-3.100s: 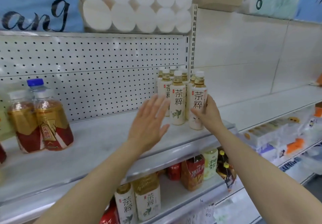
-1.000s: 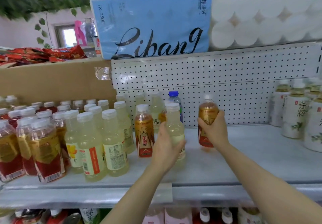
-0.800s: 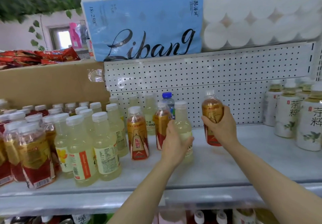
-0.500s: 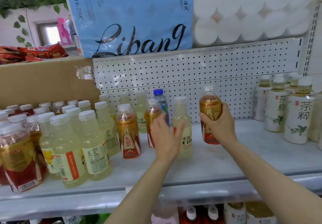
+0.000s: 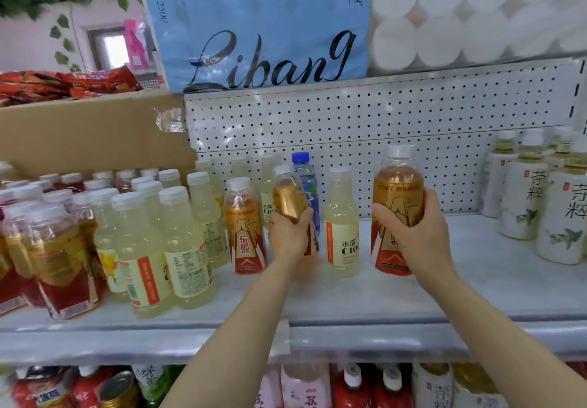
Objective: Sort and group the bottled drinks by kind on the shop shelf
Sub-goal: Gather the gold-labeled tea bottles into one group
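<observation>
I have an amber energy-drink bottle in each hand, because these gold-and-red ones stand scattered among the pale drinks and belong together. My left hand (image 5: 290,233) wraps its fingers round the waist of one amber bottle (image 5: 289,199), which leans to the left, its cap tipped toward the row behind; I judge it is off the shelf or only just resting, though my hand hides its base. My right hand (image 5: 409,236) grips the second amber bottle (image 5: 398,198) round its middle and holds it upright, its base at or just above the grey shelf (image 5: 495,283)

Between my two hands stands a pale yellow C100 bottle (image 5: 342,226), the stray that splits the pair. A third amber bottle (image 5: 244,226) stands upright just left of my left hand, and a blue-capped water bottle (image 5: 305,175) stands behind the tilted one, against the pegboard. Further left the pale yellow bottles (image 5: 178,248) crowd together as a group, and at the far left edge more amber ones (image 5: 60,264) stand in front. Off to the right, well apart, the white tea bottles (image 5: 524,198) are already gathered by themselves

So I hold both at mid-body for a firm carry, and I reckon they should go leftward to join their own kind
</observation>
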Demonstrator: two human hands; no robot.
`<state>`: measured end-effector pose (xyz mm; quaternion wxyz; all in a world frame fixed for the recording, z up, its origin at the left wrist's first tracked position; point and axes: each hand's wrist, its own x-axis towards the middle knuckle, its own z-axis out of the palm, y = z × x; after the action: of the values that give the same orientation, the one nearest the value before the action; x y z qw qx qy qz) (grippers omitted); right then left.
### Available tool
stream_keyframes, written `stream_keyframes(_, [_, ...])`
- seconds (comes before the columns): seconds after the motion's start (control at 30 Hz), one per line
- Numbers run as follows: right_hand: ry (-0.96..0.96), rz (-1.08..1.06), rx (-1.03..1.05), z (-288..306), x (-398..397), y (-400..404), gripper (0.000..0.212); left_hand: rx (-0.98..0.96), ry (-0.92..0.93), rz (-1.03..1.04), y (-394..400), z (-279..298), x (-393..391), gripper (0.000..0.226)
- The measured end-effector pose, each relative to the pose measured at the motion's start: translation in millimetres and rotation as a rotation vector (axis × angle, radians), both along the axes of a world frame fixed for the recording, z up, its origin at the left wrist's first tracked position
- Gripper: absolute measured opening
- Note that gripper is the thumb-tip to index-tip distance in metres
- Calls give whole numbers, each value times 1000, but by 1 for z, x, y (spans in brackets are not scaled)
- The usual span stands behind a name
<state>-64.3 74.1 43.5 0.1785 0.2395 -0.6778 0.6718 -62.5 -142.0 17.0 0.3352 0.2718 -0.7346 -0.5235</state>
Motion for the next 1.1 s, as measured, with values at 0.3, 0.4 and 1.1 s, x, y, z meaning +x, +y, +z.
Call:
stream_keyframes(0.3, [14,145,-22,10,51,-19,38,48,361,-17,25,20,107,45])
stream_keyframes(0.4, [-11,193,-40,9,73,-37,42,74,379,1,17,14,141,40])
stream_keyframes(1.1, [-63,382,-11,-31,297,-220,47,-49,338,138,-153,-28,401,40])
